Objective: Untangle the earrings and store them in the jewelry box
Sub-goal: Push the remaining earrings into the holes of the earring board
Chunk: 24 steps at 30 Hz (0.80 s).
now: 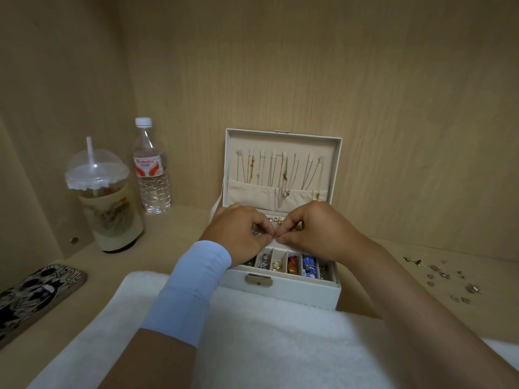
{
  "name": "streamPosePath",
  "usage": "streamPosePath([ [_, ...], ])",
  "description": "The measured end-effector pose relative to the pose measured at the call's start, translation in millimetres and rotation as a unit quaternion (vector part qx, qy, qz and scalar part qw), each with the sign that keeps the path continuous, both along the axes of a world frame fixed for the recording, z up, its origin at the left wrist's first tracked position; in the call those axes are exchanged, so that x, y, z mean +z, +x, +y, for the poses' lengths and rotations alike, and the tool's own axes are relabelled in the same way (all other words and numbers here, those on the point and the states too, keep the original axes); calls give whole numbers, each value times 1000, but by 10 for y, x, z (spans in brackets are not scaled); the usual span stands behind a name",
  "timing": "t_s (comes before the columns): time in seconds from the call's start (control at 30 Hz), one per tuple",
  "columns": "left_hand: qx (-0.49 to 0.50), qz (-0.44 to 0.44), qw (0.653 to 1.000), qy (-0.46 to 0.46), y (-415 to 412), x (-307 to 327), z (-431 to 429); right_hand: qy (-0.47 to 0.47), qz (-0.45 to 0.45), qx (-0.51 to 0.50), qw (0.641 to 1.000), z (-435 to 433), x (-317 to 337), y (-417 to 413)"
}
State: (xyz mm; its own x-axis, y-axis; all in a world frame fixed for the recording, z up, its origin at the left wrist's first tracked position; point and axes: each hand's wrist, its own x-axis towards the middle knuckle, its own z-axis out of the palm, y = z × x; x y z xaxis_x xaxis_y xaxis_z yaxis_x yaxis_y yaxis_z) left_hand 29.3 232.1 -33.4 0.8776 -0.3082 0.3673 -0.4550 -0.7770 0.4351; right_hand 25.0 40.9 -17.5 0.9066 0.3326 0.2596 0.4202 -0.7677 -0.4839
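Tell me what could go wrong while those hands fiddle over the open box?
1. The tiny metal earring pinched between the left hand and right hand could slip into the filled compartments of the open white jewelry box.
2. The right forearm might sweep the small loose metal pieces off the wooden shelf.

Light wood table [174,242], walled in by wood panels.
An open white jewelry box [280,290] stands at centre, its front meeting a fluffy white towel [266,346] that fills the lower frame. At left, a domed cup [106,203] with a straw stands beside a clear water bottle [151,175]. A patterned phone [33,299] lies at lower left, and small earrings [449,276] are scattered at right.
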Motion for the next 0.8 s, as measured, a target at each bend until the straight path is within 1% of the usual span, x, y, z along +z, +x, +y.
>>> streamPosePath([
  [0.1, 3, 5, 1000, -8, -6, 0, -5, -15, -4, 14, 1000, 1, -4, 2],
  [0.2, -4, 8, 1000, -11, -6, -1, -3, -31, 21, 25, 999, -21, 21, 6],
  [0.27, -7, 9, 1000, -12, -6, 1, -1, -17, 40, 28, 999, -23, 30, 8],
  [0.37, -6, 9, 1000, -13, 3, -5, 4, 11, 39, 23, 999, -16, 24, 16],
  [0.5, -8, 10, 1000, -14, 8, -8, 0, -1, 61, 13, 998, -19, 20, 6],
  [0.63, -9, 7, 1000, -10, -9, 13, -2, 30, 46, 15, 998, -66, 68, 2],
  [0.7, -10, -5, 1000, -23, -29, 40, -32, 48, 28, 9, 998, -166, 128, -22],
  [0.8, -22, -17, 997, -76, -114, 92, -174, 63, 22, -6, 998, -429, 212, -115],
])
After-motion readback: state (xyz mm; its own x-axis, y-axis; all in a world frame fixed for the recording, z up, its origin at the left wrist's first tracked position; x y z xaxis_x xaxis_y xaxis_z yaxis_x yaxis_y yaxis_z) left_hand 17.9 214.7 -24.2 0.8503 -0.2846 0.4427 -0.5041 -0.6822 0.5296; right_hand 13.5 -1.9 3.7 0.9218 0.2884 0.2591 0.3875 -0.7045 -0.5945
